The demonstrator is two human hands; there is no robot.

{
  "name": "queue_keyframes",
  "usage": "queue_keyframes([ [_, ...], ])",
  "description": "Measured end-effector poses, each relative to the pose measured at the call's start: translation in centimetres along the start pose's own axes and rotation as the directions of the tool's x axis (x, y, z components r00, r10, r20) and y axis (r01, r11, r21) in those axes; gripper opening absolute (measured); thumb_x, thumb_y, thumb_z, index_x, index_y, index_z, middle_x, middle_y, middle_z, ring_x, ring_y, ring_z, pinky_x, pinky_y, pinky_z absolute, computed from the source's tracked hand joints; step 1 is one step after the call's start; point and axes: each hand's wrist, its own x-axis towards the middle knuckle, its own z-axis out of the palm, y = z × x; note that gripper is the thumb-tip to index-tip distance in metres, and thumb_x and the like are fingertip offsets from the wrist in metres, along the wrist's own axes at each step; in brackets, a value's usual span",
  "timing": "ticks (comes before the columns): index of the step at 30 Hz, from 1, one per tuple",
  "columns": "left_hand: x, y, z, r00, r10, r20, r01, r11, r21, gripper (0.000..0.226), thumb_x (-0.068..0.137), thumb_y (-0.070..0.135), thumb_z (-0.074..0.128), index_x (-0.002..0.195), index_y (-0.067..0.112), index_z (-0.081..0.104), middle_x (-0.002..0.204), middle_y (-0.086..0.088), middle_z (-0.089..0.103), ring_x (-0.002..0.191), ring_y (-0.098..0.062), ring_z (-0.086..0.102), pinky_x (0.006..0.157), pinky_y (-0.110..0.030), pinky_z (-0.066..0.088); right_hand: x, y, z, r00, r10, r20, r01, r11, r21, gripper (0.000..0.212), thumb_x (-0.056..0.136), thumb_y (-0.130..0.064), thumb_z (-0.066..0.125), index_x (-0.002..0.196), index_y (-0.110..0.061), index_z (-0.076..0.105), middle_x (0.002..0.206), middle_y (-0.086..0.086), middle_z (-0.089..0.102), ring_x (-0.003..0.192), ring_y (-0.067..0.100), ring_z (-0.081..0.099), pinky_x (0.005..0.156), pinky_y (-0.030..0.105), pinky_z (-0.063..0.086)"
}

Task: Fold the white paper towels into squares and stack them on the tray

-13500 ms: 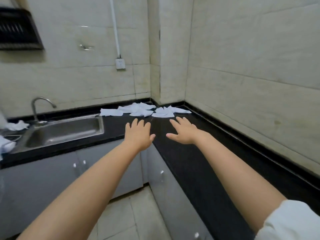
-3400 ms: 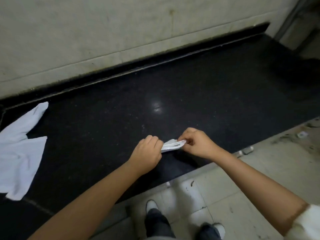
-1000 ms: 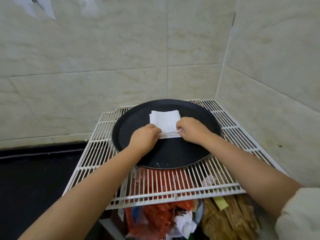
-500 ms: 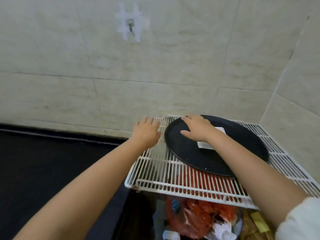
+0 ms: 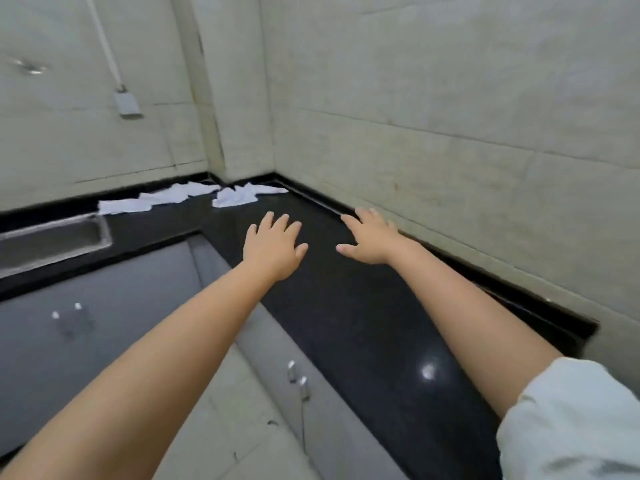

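Both arms reach forward over the black countertop [image 5: 363, 327]. The left hand [image 5: 273, 245] and the right hand [image 5: 370, 240] are held palm down with fingers straight and spread, holding nothing, side by side but apart. Well beyond them, in the far corner against the tiled wall, unfolded white paper towels [image 5: 194, 197] lie scattered on the counter. A steel sink [image 5: 52, 239] sits at far left. Grey cabinet doors [image 5: 86, 327] with small handles run below the counter.
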Motion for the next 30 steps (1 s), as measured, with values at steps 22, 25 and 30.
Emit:
queue_keyframes([
  [22,29.6,-40.4,5.0,0.938,-0.344,0.034,0.339,0.934,0.115,0.05,0.099,0.042,0.029,0.14,0.014,0.032,0.151,-0.005,0.027,0.143,-0.027,0.016,0.112,-0.047,0.022,48.9,-26.6,3.2,0.945,-0.326,0.027,0.324,0.945,0.047,0.059,0.094,-0.041,0.043,0.144,-0.019,0.022,0.154,0.009,0.015,0.143,0.029,0.011,0.114,0.053,0.016],
  [25,35.4,-43.4,7.0,0.953,-0.299,0.044,0.293,0.95,0.106,0.05,0.099,0.042,0.03,0.141,0.015,0.032,0.151,-0.006,0.028,0.142,-0.028,0.017,0.113,-0.047,0.023,54.2,-26.4,4.1,0.957,-0.29,0.03,0.288,0.956,0.048,0.059,0.094,-0.039,0.043,0.145,-0.018,0.021,0.155,0.008,0.013,0.143,0.029,0.009,0.113,0.052,0.016],
  [30,46.4,-47.7,12.2,0.985,-0.15,0.084,0.144,0.987,0.069,0.05,0.099,0.04,0.031,0.142,0.016,0.03,0.152,-0.005,0.026,0.144,-0.027,0.015,0.114,-0.047,0.02,64.4,-24.5,8.3,0.987,-0.131,0.087,0.128,0.991,0.04,0.059,0.094,-0.04,0.042,0.144,-0.018,0.022,0.153,0.008,0.018,0.142,0.028,0.013,0.114,0.053,0.018],
])
